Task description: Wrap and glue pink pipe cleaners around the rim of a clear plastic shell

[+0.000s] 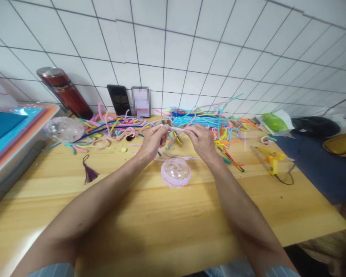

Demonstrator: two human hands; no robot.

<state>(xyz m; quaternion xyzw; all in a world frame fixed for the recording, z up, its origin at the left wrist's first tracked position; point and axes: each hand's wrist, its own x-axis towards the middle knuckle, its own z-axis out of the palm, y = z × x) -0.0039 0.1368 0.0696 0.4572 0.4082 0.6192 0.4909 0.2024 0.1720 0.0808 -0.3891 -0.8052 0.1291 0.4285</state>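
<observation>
Between my two hands stretches a pale pink pipe cleaner (pixel 176 128), held up over the table. My left hand (pixel 155 141) pinches one part of it between thumb and fingers. On the other side, my right hand (pixel 200 139) grips it in the same way, fingers closed. Below them a clear plastic half-dome (pixel 176 172) with a pale pink fuzzy rim sits on the wood, apart from both hands. Just behind the dome lie more pale pipe cleaners (pixel 180 157), partly hidden.
Many coloured pipe cleaners (pixel 202 121) are heaped along the tiled wall. A yellow glue gun (pixel 273 158) with a cord stands at right. At left are a purple tassel (pixel 90 172), a clear plastic ball (pixel 65 129), a red thermos (pixel 65 93) and stacked coloured sheets (pixel 47 115). Two phones (pixel 119 100) lean on the wall.
</observation>
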